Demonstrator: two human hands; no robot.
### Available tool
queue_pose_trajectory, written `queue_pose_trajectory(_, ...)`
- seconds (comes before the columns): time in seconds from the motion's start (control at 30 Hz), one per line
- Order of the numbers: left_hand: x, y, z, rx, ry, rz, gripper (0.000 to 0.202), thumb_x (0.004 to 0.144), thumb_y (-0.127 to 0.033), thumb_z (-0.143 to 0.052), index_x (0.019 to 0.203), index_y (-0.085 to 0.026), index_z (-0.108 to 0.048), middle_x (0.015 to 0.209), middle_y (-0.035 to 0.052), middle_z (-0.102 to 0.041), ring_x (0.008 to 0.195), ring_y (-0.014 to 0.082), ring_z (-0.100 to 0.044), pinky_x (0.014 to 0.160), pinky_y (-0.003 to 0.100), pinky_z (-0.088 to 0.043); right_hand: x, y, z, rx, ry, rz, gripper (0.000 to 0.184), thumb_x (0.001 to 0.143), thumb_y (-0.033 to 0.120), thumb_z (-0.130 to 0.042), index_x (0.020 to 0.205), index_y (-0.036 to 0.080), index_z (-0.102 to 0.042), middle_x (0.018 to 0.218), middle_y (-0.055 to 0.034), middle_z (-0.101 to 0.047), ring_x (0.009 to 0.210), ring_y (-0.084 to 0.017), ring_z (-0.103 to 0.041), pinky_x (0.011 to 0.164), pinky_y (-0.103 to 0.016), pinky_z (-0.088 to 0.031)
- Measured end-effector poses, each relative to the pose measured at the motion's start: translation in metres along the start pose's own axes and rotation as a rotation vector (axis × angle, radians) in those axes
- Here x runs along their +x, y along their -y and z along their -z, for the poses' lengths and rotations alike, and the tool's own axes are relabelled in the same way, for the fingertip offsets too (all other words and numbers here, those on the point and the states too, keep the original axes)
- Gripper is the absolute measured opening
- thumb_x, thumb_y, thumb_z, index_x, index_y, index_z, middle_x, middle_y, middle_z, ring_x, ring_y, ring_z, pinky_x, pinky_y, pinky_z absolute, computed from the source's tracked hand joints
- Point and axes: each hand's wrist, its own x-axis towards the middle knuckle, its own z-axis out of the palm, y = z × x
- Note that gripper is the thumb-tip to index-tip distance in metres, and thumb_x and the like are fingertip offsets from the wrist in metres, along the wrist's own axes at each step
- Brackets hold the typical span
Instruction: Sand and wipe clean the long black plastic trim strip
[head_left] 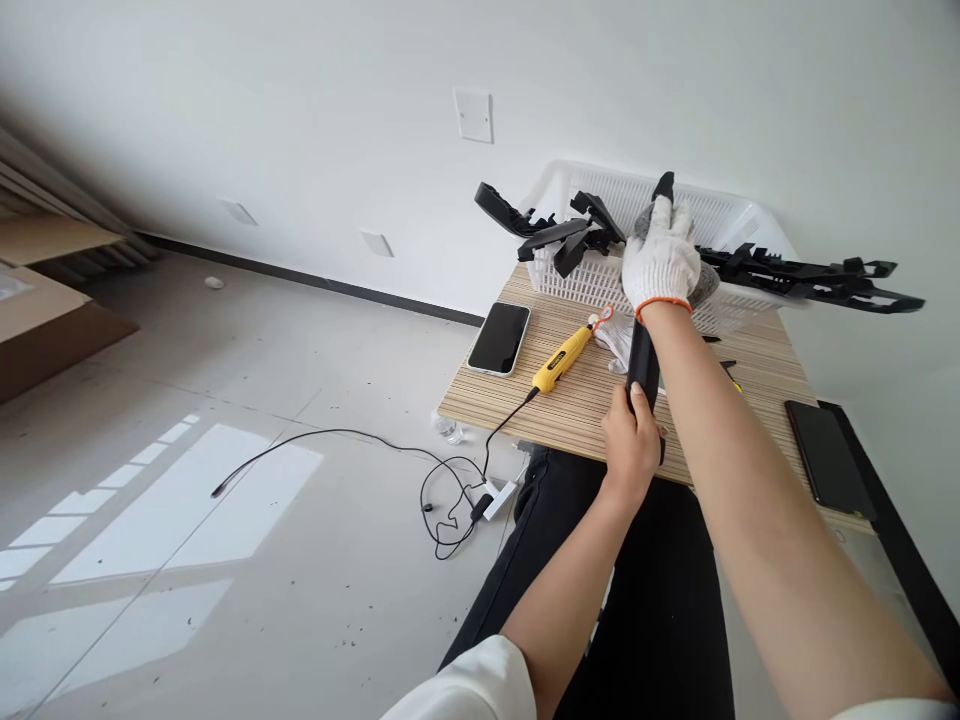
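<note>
My bare left hand [632, 445] is wrapped round the lower end of a long black plastic part [644, 350] at the near edge of the table. My right hand [661, 258], in a white knitted glove with grey palm and orange cuff, lies over the part's upper stretch and closes on it; its fingertips are partly hidden. A black tip shows beyond the glove. Behind that hand stands a white plastic basket [574, 275]. More black plastic parts [574, 230] stick out of its left side, and long ones [810, 275] out of its right.
On the wooden table [487, 400] lie a yellow corded power tool [562, 360], a white glove [616, 340] and a phone [499, 338]. Another dark phone [825, 455] is at the right. A power strip [500, 500] and loose cable [360, 434] lie on the floor. Cardboard [52, 310] stands left.
</note>
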Motion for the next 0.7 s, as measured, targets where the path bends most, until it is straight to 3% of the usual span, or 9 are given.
queue_pose_trajectory(0.1,0.0,0.0,0.0,-0.028,0.016,0.04,0.03,0.102,-0.043,-0.035,0.08,-0.024,-0.042,0.051,-0.006,-0.048,0.045,0.0155,-0.058,0.054,0.026,-0.04,0.01,0.001,0.007,0.073,0.07,-0.081,0.065,0.096,0.033,-0.046,0.156,0.015,-0.029,0.143,-0.0259,-0.046,0.11,-0.032,-0.06,0.087,-0.05,-0.048)
queue_pose_trajectory(0.23,0.001,-0.002,0.0,-0.051,0.029,0.065,0.03,0.101,-0.045,-0.034,0.081,-0.024,-0.041,0.051,-0.0068,-0.047,0.045,0.0141,-0.058,0.05,0.024,-0.038,0.019,0.0,0.014,0.149,0.096,-0.099,0.063,0.094,0.036,-0.049,0.151,0.012,-0.037,0.128,-0.0219,-0.062,0.115,-0.031,-0.06,0.091,-0.045,-0.044)
queue_pose_trajectory(0.37,0.002,-0.001,0.0,-0.063,0.038,0.075,0.03,0.101,-0.046,-0.034,0.082,-0.024,-0.042,0.052,-0.0069,-0.045,0.045,0.0136,-0.057,0.05,0.024,-0.037,0.031,0.0,0.012,0.204,0.072,-0.134,0.054,0.092,0.033,-0.049,0.14,0.008,-0.048,0.126,-0.0211,-0.064,0.117,-0.029,-0.06,0.091,-0.043,-0.042)
queue_pose_trajectory(0.5,0.001,0.002,-0.001,-0.039,0.034,0.071,0.029,0.101,-0.046,-0.034,0.083,-0.025,-0.044,0.055,-0.0048,-0.047,0.05,0.0151,-0.057,0.053,0.025,-0.038,0.048,0.003,0.006,0.183,0.044,-0.165,0.05,0.09,0.031,-0.05,0.137,0.014,-0.05,0.125,-0.0205,-0.065,0.118,-0.031,-0.061,0.09,-0.044,-0.044)
queue_pose_trajectory(0.7,0.0,0.001,-0.003,-0.067,0.032,0.117,0.03,0.099,-0.05,-0.04,0.087,-0.025,-0.052,0.063,-0.0005,-0.056,0.057,0.0173,-0.06,0.055,0.026,-0.042,0.074,0.007,-0.003,0.149,0.047,-0.175,0.045,0.099,0.034,-0.039,0.137,0.015,-0.053,0.132,-0.0209,-0.063,0.124,-0.031,-0.059,0.095,-0.044,-0.043)
